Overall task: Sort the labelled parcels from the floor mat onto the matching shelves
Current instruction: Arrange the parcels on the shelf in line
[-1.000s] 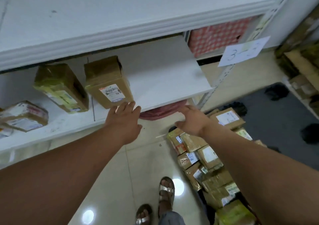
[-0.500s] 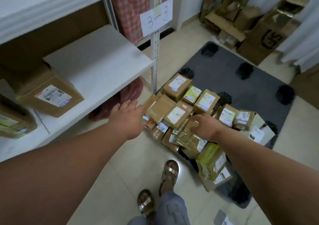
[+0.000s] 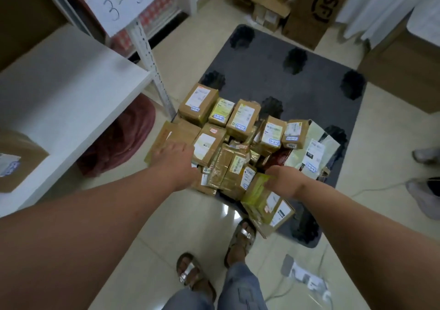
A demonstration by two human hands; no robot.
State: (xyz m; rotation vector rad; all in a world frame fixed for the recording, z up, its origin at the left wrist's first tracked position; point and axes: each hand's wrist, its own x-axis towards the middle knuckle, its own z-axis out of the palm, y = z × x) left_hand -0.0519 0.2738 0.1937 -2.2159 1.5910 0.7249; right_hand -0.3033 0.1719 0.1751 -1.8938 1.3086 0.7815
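A heap of several taped brown and yellow parcels (image 3: 240, 143) with small blue-edged labels lies on the near left part of a dark grey floor mat (image 3: 292, 88). My left hand (image 3: 175, 164) hovers over the heap's left side, fingers spread, holding nothing. My right hand (image 3: 284, 182) reaches down at the heap's near right, above a yellow-taped parcel (image 3: 264, 202); its fingers curl downward and I cannot tell if they grip it. A white shelf (image 3: 71, 90) stands at the left, with a paper sign "3-3" (image 3: 121, 2) on its post. One parcel (image 3: 16, 162) rests on that shelf.
A dark red bundle (image 3: 123, 140) lies under the shelf. Large cardboard boxes (image 3: 312, 9) stand against the far wall. Another person's shoes (image 3: 426, 190) are at the right edge. A power strip with cables (image 3: 307, 278) lies on the tiled floor near my sandalled feet (image 3: 240, 238).
My view has swung from the shelf down to the mat. Both hands have dropped away from the shelf and moved out over the parcel heap.
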